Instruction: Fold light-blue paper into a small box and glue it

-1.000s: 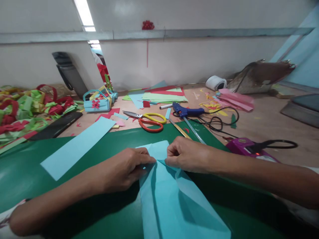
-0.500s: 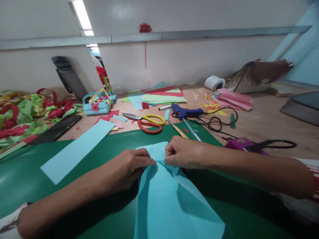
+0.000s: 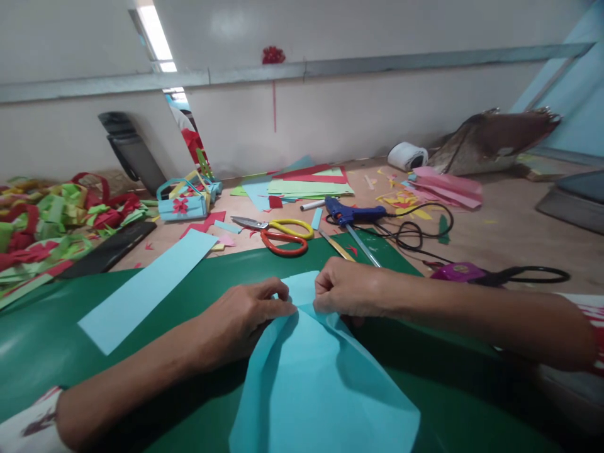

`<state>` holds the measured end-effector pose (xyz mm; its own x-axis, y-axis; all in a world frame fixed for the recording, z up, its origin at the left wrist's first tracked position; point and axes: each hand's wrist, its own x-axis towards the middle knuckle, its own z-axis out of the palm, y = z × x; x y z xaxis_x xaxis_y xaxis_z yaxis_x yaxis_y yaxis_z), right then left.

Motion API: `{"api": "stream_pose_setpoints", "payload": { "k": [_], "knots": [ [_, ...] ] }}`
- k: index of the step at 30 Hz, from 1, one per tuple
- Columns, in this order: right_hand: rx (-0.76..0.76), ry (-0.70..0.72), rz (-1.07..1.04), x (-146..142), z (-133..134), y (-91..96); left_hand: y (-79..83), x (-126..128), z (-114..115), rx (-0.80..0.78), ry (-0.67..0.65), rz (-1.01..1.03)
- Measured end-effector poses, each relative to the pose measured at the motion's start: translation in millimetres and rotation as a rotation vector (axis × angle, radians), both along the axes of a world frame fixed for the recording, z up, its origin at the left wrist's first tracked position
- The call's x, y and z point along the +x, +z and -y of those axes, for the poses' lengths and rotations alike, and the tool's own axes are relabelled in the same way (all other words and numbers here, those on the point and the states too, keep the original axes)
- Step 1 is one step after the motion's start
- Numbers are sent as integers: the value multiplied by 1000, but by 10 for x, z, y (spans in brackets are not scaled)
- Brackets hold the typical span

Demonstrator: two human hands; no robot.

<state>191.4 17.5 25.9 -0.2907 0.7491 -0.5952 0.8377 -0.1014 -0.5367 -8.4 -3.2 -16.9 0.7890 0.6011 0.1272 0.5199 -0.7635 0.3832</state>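
A large sheet of light blue paper (image 3: 325, 384) lies in front of me, its far end gathered into folds and its near part spread toward me. My left hand (image 3: 255, 314) pinches the left side of the folded end between thumb and fingers. On the right side of the same fold, my right hand (image 3: 342, 289) is closed on the paper, fingers curled in. The two hands are a short gap apart, with a flat blue flap showing between and beyond them. A separate light blue paper strip (image 3: 148, 292) lies to the left, touched by neither hand.
Beneath the paper is a green mat (image 3: 198, 402). Beyond it lie scissors (image 3: 283, 234), a blue glue gun (image 3: 353, 212) with a looping cord, and a small blue paper bag (image 3: 182, 204). Paper scraps (image 3: 47, 220) heap at left; a purple item (image 3: 457, 272) sits right.
The near part of the blue sheet has spread wider to the left. My left fingers have shifted slightly on the fold; the right hand has barely moved.
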Motion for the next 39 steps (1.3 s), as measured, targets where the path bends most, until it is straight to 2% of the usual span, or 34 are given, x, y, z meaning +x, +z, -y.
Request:
{"api": "stream_pose_setpoints", "payload": {
  "k": [6, 15, 27, 39],
  "knots": [
    [-1, -3, -8, -2, -15, -29, -1, 12, 5, 26, -50, 52],
    [20, -13, -27, 9, -12, -60, 37, 46, -15, 80, -66, -13],
    [9, 0, -29, -2, -27, -48, 101, 42, 5, 10, -82, -10],
    [2, -8, -35, -1, -35, -54, 64, 41, -3, 120, -117, -128]
  ]
}}
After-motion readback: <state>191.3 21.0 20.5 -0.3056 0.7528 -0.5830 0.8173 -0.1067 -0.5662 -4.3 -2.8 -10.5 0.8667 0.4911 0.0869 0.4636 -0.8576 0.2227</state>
